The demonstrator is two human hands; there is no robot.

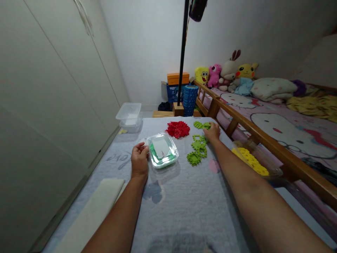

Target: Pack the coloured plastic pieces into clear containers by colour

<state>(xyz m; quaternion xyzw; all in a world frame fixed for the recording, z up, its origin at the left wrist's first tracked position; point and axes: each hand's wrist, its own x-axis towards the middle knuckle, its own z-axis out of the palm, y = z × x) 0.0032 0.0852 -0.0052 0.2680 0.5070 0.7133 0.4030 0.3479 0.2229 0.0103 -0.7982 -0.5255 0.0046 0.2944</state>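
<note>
My left hand is beside a clear plastic container, at its left edge. Its fingers are loosely curled, with the thumb apart and nothing visible between them. Inside the container are green pieces with a white sheet over them. Farther right, my right hand reaches to the far end of the table, its fingertips closed on a light green toothed plastic piece; the hand partly covers it. More light green pieces lie in a loose line nearer me. A pile of red plastic pieces sits behind the container.
Clear plastic boxes stand at the table's far left corner. A folded white cloth lies at the left. Yellow pieces fill a clear bin right of the table, near the wooden bed rail. A black pole rises beyond the table.
</note>
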